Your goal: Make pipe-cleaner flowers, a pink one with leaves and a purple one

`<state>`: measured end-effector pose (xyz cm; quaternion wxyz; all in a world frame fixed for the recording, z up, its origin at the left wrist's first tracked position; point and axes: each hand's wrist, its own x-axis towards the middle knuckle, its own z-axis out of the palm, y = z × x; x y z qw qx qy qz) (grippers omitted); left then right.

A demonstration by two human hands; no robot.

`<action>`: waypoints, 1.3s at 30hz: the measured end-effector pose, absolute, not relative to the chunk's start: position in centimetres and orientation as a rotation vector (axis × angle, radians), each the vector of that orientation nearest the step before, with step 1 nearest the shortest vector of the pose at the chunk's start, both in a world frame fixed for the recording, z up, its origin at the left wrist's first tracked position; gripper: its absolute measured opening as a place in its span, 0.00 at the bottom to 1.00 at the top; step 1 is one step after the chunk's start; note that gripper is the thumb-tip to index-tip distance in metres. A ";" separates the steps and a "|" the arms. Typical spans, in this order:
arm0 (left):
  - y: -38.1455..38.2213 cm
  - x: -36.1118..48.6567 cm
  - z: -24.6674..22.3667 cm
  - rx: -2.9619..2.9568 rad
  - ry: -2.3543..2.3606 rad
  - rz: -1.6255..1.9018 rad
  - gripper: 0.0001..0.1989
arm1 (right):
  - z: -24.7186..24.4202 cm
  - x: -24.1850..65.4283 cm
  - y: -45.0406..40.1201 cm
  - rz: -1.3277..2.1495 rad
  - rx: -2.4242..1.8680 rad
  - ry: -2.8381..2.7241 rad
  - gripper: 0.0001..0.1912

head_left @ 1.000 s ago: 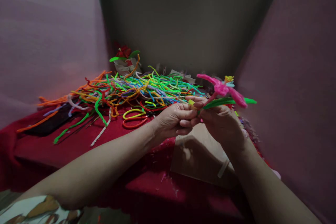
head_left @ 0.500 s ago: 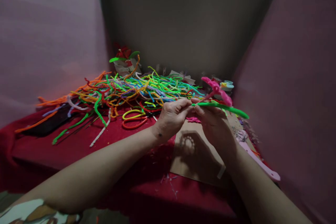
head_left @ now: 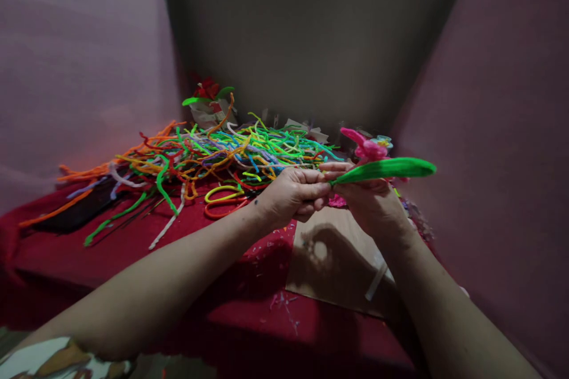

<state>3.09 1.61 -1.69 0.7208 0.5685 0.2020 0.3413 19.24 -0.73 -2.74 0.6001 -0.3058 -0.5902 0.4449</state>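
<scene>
My left hand (head_left: pixel 299 195) is closed, thumb and fingers pinching the narrow base of a green pipe-cleaner leaf (head_left: pixel 391 169). The leaf points right, passing in front of my right hand (head_left: pixel 371 204). A pink pipe-cleaner flower (head_left: pixel 370 150) sticks up just behind the leaf, partly covered by it. My right hand is closed around the flower's stem, its fingers reaching left to meet my left fingertips; the stem itself is mostly hidden. Both hands are raised above a brown board (head_left: pixel 329 275), which bears their shadow.
A big heap of coloured pipe cleaners (head_left: pixel 249 151) spreads across the back of the red cloth (head_left: pixel 200 272). Scissors (head_left: pixel 226 200) with yellow and red handles lie left of my hands. A red flower with green leaves (head_left: pixel 207 92) stands behind the heap.
The leaf has turned its broad side towards me and now overlaps the flower. My right hand has rolled over, its fingers stretching further left behind the leaf.
</scene>
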 end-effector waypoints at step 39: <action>2.6 2.4 -2.2 1.019 0.210 0.388 0.07 | -2.6 18.9 -1.1 1.264 -0.699 -1.289 0.11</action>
